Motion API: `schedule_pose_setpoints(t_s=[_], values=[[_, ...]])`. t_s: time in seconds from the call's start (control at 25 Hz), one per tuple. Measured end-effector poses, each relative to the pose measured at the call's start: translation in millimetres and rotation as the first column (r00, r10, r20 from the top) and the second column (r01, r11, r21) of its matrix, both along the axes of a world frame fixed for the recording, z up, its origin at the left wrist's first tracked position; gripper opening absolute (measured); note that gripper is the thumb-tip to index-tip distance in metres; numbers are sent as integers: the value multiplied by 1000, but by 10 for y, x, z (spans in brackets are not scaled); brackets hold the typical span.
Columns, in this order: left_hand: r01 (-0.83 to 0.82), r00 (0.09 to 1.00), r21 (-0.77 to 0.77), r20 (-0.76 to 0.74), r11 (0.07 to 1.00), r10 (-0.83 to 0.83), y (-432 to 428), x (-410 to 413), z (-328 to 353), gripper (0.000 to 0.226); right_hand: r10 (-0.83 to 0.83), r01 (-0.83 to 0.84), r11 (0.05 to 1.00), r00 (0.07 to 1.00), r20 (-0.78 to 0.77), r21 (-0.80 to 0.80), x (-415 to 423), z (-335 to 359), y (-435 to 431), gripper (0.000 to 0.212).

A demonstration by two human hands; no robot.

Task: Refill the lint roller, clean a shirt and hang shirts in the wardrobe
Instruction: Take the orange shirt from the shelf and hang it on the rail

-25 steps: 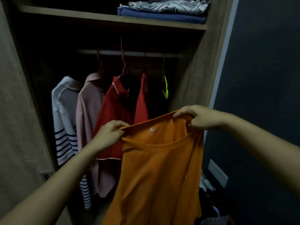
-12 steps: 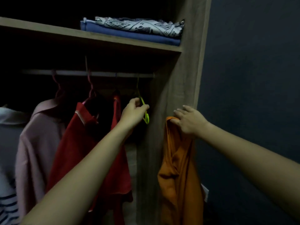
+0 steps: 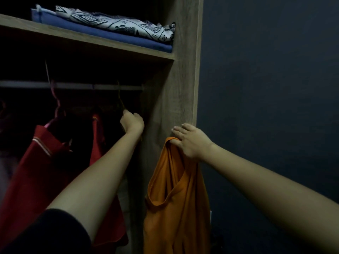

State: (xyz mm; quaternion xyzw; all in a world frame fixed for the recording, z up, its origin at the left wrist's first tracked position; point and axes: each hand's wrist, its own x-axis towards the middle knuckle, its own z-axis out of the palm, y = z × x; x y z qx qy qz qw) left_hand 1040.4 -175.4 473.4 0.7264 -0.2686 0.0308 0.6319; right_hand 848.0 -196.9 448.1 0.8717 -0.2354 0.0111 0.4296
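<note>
Darkness mostly swallows what seems a hanger (image 3: 121, 102).

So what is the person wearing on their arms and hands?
The left hand and right hand are bare: no gloves, rings or watch show. The left arm has a black sleeve high up; the right arm is bare as far as it shows.

No text, label, brand, number or sign could be read. The folded patterned cloth (image 3: 117, 24) well above the left hand (image 3: 132, 123) bore only geometric black-and-white shapes. The orange shirt (image 3: 176, 208) pinched by the right hand (image 3: 190, 142) and the hanger (image 3: 121, 103) gripped by the left hand lay too dark to show any mark.
</note>
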Motion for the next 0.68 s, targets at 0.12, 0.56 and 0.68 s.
schedule_pose_setpoints(t_s=[0.12,0.56,0.68], values=[[9,1000,-105,9,994,-8,135,-124,29,35,-9,9,1000,1000,7,17,-5,11,1,50],[55,957,-17,288,998,-48,1933,-667,-983,31,-10,1,986,999,52,168,22,49,60,59],[-17,888,34,461,999,0,2480,-665,-1188,32,1,-33,951,995,103,309,44,70,132,62]])
